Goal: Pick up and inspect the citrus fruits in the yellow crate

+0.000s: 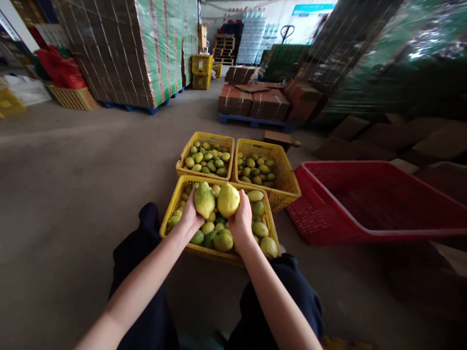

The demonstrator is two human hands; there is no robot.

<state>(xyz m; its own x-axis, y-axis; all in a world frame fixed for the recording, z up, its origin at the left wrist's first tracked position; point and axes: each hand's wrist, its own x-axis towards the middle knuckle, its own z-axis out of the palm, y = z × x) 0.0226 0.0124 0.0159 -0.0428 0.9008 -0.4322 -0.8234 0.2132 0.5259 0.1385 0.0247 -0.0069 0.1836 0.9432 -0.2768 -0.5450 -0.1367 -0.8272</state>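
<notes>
My left hand (191,214) is closed around a green-yellow lemon (205,199), its tip tilted downward. In my right hand (242,218) sits a yellower lemon (228,200), gripped from its right side. Both fruits are held side by side above the near yellow crate (166,214), which is full of green and yellow lemons (223,242). Behind it, touching or almost touching, stand a far-left yellow crate (178,167) and a far-right yellow crate (288,177), each with more lemons in it. My fingers are partly hidden behind the fruits.
A red crate (310,214) stands to the right, near cardboard pieces (383,138). Farther back, flattened cartons (251,102) lie on a blue pallet (239,119). Wrapped carton stacks (146,53) rise at the left. Concrete floor (73,194) extends left of the crates.
</notes>
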